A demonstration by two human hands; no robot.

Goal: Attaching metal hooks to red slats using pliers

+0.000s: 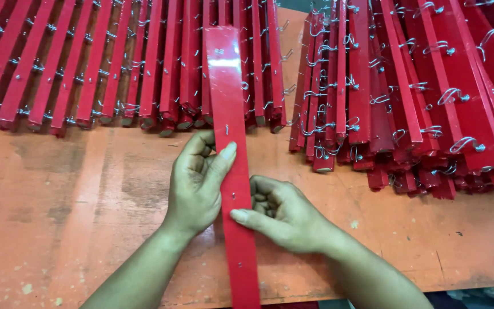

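Observation:
A long glossy red slat [227, 97] with small holes and a metal pin runs from the near edge up to the back stack. My left hand [196, 182] grips its left edge, thumb pressed on the face. On the other side, my right hand [281, 214] holds the slat with its thumb on top and fingers curled beneath. Both hands hold it near its lower middle, just above the orange table [64, 200].
A row of red slats with metal hooks [75, 68] lies across the back left. A larger heap of hooked red slats [413, 97] fills the back right. The table's near edge [475, 283] runs at the lower right.

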